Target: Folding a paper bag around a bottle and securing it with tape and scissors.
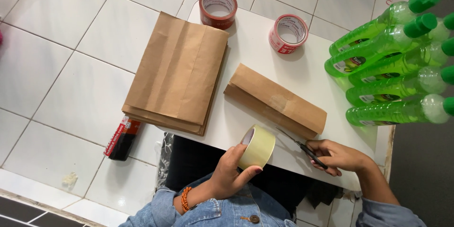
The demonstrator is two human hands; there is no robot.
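**Hands at table edge: tape roll and scissors**

Left hand [230, 172] closed around a roll of clear, yellowish packing tape [257, 146], thumb across the outer face, fingers wrapped behind; roll held upright just over the near edge of the white table [302, 73]. Orange bead bracelet [186, 198] on that wrist, denim sleeve below.

Right hand [339, 156] curled shut on black-handled scissors [302, 147], blades pointing up-left toward the tape roll, tips near it; contact between them cannot be told.

Folded brown paper package [275, 101] lies flat on the table just beyond both hands, angled, a strip of clear tape across its flap. Stack of flat brown paper bags [176, 74] to its left, overhanging the table's left edge. Two red-and-white tape rolls [218, 7] [288, 33] at the far side. Green bottles [395, 66] with green caps, clustered at the table's right end. Small red-and-black packet [122, 138] on the white tiled floor [61, 66], left of the table.
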